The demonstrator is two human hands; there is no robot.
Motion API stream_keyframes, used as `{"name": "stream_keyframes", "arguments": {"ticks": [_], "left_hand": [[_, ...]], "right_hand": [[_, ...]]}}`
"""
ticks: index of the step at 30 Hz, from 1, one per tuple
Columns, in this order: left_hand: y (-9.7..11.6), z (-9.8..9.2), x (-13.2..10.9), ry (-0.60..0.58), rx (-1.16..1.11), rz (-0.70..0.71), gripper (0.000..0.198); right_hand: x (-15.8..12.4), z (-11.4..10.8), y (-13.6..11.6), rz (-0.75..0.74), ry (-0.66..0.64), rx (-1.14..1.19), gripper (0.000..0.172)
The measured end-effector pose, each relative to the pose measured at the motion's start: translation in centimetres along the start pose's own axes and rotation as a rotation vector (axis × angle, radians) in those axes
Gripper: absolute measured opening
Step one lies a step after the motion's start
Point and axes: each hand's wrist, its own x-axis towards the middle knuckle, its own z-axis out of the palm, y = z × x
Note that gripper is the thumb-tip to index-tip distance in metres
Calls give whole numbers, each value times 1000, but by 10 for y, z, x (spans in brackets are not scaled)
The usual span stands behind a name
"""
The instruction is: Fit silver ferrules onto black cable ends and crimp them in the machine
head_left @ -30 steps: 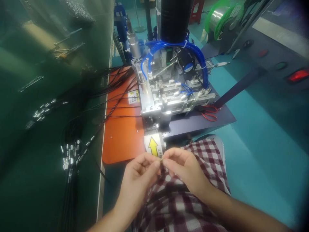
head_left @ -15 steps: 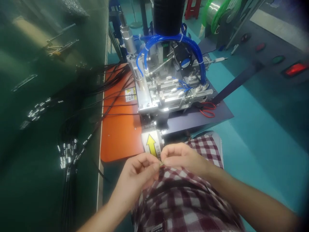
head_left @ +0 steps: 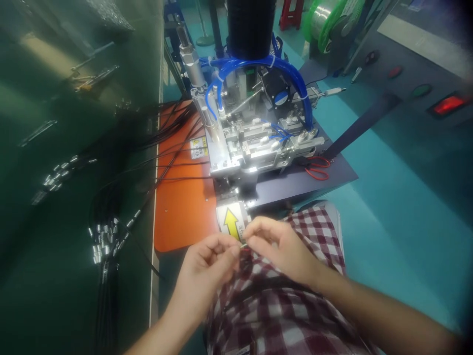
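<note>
Just below the middle of the frame, your left hand [head_left: 207, 264] and right hand [head_left: 279, 249] meet fingertip to fingertip over your checked shirt [head_left: 281, 315]. Each pinches the same tiny wire end [head_left: 243, 245] between thumb and forefinger, the other fingers curled in. The wire end sits just beneath the yellow arrow label [head_left: 231, 223]. Above it stands the machine [head_left: 254, 143], with the orange mat [head_left: 181, 207] to its left and the red scissors [head_left: 317, 167] to its right.
</note>
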Motion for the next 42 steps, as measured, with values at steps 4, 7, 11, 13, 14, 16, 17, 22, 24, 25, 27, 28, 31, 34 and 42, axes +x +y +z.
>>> {"name": "stream_keyframes", "arguments": {"ticks": [4, 7, 11, 13, 14, 16, 17, 22, 24, 25, 27, 28, 31, 34, 42], "left_hand": [[-1, 0, 2, 11, -3, 22, 24], [-2, 1, 3, 15, 27, 29, 24], [-4, 1, 1, 41, 38, 39, 24], [-5, 2, 0, 59, 13, 53, 23], [-6, 3, 0, 62, -4, 59, 23], [-8, 4, 0, 53, -36, 65, 23], [-8, 5, -1, 46, -49, 68, 23], [-11, 8, -2, 60, -86, 76, 22], [-12, 8, -1, 69, -84, 78, 22], [-12, 7, -1, 74, -76, 82, 22], [-11, 7, 0, 83, -43, 99, 22], [-11, 6, 0, 88, -22, 112, 22], [-9, 6, 1, 93, 29, 147, 22], [-8, 7, 2, 86, 55, 152, 21], [-7, 9, 0, 128, 40, 156, 22]], "right_hand": [[-8, 7, -1, -86, 85, -99, 7], [-9, 10, 0, -83, 123, -108, 9], [-7, 15, 1, -6, 118, -11, 9], [-7, 17, 1, 57, 112, 74, 9], [-7, 18, 2, 86, 112, 115, 9], [-8, 21, 3, 124, 114, 187, 8], [-9, 22, 4, 137, 113, 223, 8], [-11, 26, 9, 196, 73, 349, 13], [-10, 26, 10, 210, 59, 352, 15], [-10, 25, 10, 202, 56, 341, 14], [-8, 22, 9, 167, 65, 302, 12], [-8, 21, 8, 145, 74, 278, 10], [-5, 17, 3, 94, 98, 194, 6], [-3, 17, 0, 71, 115, 121, 4], [0, 25, 4, 141, 110, 384, 6]]}}
